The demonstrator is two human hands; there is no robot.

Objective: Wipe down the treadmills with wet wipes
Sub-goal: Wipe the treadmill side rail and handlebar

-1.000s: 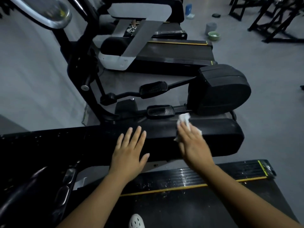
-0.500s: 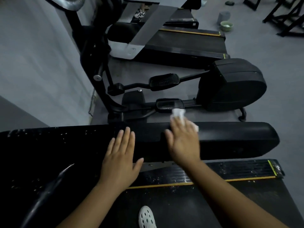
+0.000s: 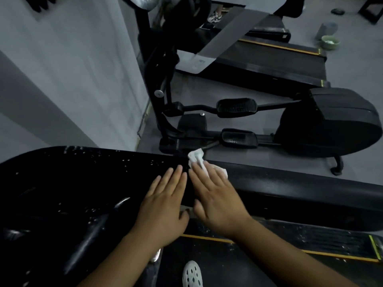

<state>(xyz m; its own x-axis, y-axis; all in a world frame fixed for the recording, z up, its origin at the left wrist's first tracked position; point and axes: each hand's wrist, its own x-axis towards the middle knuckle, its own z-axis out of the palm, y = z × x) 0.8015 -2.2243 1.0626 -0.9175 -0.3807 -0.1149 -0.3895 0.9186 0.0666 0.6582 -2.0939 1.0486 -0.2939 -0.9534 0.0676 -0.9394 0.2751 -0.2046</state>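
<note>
Right grip (image 3: pixel 217 195) lay flat, fingers straight & close together, pressing the wet wipe (image 3: pixel 195 157) onto the top of the near treadmill's black handrail (image 3: pixel 290 189). The wipe was bunched, poking out past the fingertips on the far side & a bit at the hand's right edge. Left grip (image 3: pixel 165 201) was flat too, fingers together, palm down just left of the right one, almost touching it, holding nothing. Further left, the console (image 3: pixel 62 193) showed white specks & wet-looking streaks.

Step in hand, prob.: wiping along the rail. To do it well:
- Spread the wipe under the whole palm rather than wadded at the fingertips, so more cloth meets the surface.
- Use even pressure & long overlapping passes.
- Cover the far edge & rounded near face, not only the top.
- Left grip worked OK as a brace, but it covered surface that needs wiping, so it would have to shift.
- The speckled console & the ribbed foot rail (image 3: pixel 310 239) looked due for a pass as well.

Containers: a green bowl (image 3: pixel 329 41) sat on the floor far right, beyond the elliptical trainer (image 3: pixel 331 125) & the far treadmill (image 3: pixel 269 65). It had sth pale inside, too small to tell what. A grey tub (image 3: pixel 327 27) stood just behind it, contents not visible.
</note>
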